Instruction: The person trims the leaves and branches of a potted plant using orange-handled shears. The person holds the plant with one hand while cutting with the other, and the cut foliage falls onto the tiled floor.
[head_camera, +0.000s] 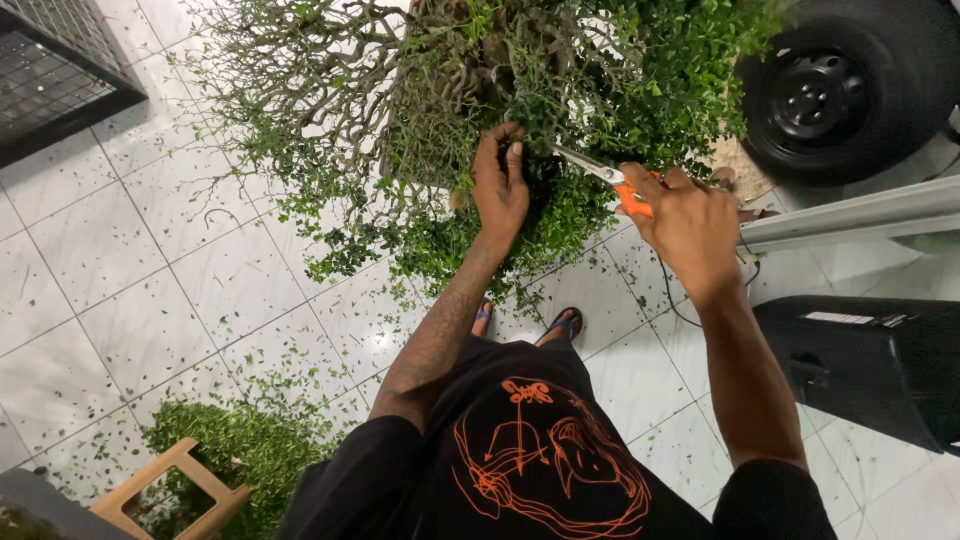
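the left hand (500, 190) is up near 12 o'clock, a little left of the middle. its fingers (490, 150) are pressed close together and curl into the small green leaves of a bushy plant (620, 90), holding a clump of twigs. the fingertips go into the leaves, so i cannot tell just how tight they pinch.

the right hand (685, 225) is just beside it, toward 2 o'clock. it holds a pair of scissors (605, 178) with orange handles. the fingers are wrapped around the handles, and the shiny blades point to the left hand and reach the leaves right by it. the blades look nearly shut, but i cannot tell for sure.

the plant fills the top of the picture, from 11 o'clock to 1 o'clock. on its left side the branches (300, 70) are bare and twisty.

lots of tiny cut leaves lie on the white tile floor (120, 290). at 7 o'clock there is a pile of green clippings (255, 440) next to a wooden stool (165, 490). a black wheel (850, 85) is at 2 o'clock. two feet in sandals (565, 322) show under the plant, near the middle.
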